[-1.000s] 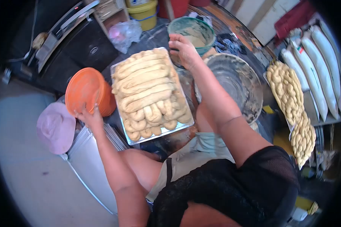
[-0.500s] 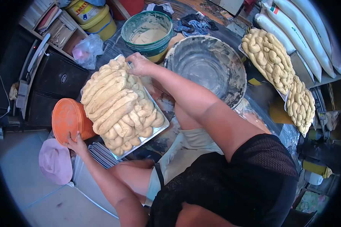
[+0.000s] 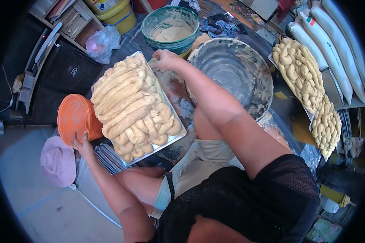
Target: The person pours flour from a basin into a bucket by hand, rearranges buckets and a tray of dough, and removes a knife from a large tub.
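A metal tray [image 3: 169, 141] heaped with long rolls of dough [image 3: 123, 101] lies in front of me, turned at a slant. My left hand [image 3: 82, 143] is at the lower edge of the orange bucket [image 3: 75, 117], fingers apart, left of the dough. Beside the tray's upper right edge is my right hand [image 3: 166, 60], its fingers curled and partly hidden; whether it touches the tray is unclear. The large, dusty black basin [image 3: 231, 77] stands right of that hand, and a green bucket [image 3: 170, 28] with pale flour or dough inside stands above it.
Braided dough [image 3: 300, 73] lies on trays at the right, near long white sacks [image 3: 328, 48]. A plastic bag [image 3: 103, 42], a yellow bucket [image 3: 119, 18] and a black case [image 3: 69, 77] are at the upper left. The pink hat [image 3: 57, 162] sits at the lower left.
The view has shifted and turned. My right hand has come down from above the green bucket to the tray's upper right edge. My left hand remains by the orange bucket.
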`<control>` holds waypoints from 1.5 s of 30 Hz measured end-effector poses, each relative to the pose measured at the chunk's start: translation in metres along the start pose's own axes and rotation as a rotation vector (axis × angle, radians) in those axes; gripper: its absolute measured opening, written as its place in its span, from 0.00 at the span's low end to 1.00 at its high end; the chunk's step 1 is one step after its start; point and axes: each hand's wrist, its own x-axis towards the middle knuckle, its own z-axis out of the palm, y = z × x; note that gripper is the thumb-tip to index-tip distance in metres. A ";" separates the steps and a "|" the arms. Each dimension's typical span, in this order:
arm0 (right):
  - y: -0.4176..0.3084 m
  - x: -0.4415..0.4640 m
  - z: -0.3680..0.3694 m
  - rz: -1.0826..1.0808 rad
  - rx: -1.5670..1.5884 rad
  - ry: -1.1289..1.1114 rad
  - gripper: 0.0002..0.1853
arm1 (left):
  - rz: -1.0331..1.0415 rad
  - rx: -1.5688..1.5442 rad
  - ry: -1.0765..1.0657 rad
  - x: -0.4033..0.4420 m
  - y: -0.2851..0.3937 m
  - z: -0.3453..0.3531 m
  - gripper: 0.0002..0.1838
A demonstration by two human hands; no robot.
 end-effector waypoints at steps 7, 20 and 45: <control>0.082 0.047 -0.003 0.429 1.777 0.420 0.32 | 0.001 -0.104 0.015 -0.001 0.002 -0.007 0.32; 0.160 0.177 -0.019 0.756 1.709 0.598 0.31 | 0.002 -0.186 -0.033 -0.003 -0.006 -0.013 0.32; 0.377 0.074 -0.351 0.394 1.674 1.170 0.24 | -0.060 0.279 0.027 -0.045 0.004 -0.037 0.33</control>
